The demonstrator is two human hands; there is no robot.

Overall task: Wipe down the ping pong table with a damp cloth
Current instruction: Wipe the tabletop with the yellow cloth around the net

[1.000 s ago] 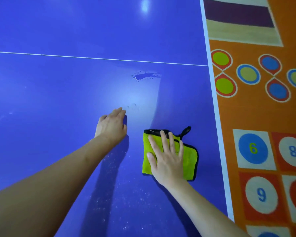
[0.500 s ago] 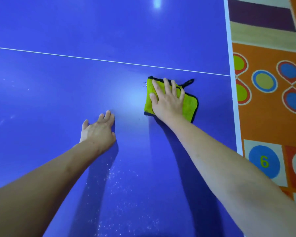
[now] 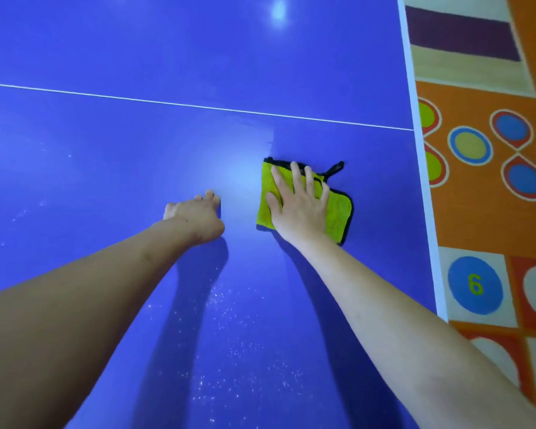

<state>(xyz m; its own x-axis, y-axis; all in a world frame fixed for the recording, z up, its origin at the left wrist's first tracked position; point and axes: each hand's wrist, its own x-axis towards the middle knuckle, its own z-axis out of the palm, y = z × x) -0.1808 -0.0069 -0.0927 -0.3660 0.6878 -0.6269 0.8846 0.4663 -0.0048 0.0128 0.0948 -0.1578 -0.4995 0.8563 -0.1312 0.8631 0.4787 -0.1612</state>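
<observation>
1. Since the earlier frames, the cloth [image 3: 338,209] has been drawn back from the white centre line [image 3: 198,105] toward the person, and the puddle once seen near that line has been wiped away — only a faint damp streak is left there.
2. The cloth is now pressed flat on the ping pong table [image 3: 106,41] by the right hand [image 3: 300,205], its fingers straight and spread apart; it lies on the person's side of the centre line, near the white side edge [image 3: 421,168].
3. The left hand [image 3: 195,218] is braced on the table just beside the cloth, fingers bent at the knuckles, tips touching the surface, nothing held.
4. Risks, as judged: the white specks [image 3: 229,335] nearer the person may be missed if strokes are kept short; the folded cloth could bunch or slip out under the flat palm; fingerprints may be left by the bracing hand on wiped ground.
5. Count — one cloth, one table, two hands, one patterned rug [image 3: 489,212] beyond the side edge.
</observation>
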